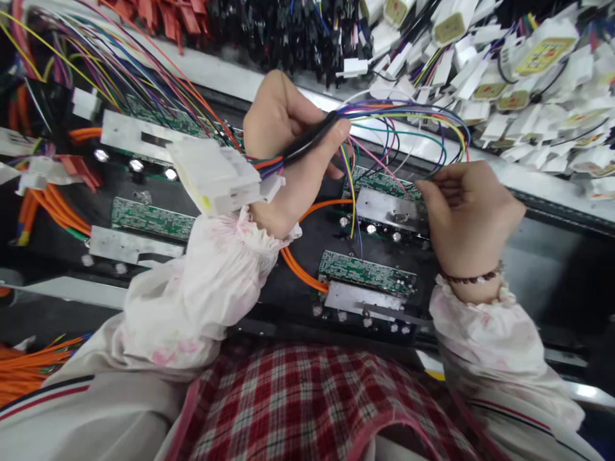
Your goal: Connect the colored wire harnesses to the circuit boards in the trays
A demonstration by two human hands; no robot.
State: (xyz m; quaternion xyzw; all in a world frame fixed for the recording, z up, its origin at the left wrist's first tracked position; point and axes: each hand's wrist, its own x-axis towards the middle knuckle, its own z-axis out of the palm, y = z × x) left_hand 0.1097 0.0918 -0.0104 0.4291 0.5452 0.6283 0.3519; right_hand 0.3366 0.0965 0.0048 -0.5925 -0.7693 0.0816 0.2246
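Red plaid apron (298, 410) across your lap, hands working above a black panel (293, 301).
Your left hand (288, 153) closes around the black-sleeved wire bundle (307, 137), a white connector (214, 176) jutting past it, over a green circuit board (365, 272). Your right hand (468, 218) pinches narrow beside thin coloured wires (408, 128); whether it grips any, you cannot tell.

**Counts in view:** two hands (293, 153), one left and one right; four green circuit boards (366, 272); four metal plates (389, 210), one alongside each board; one white connector (214, 176); one black wire sleeve (307, 137); one beaded bracelet (473, 278); two white floral oversleeves (480, 326), one on each forearm.
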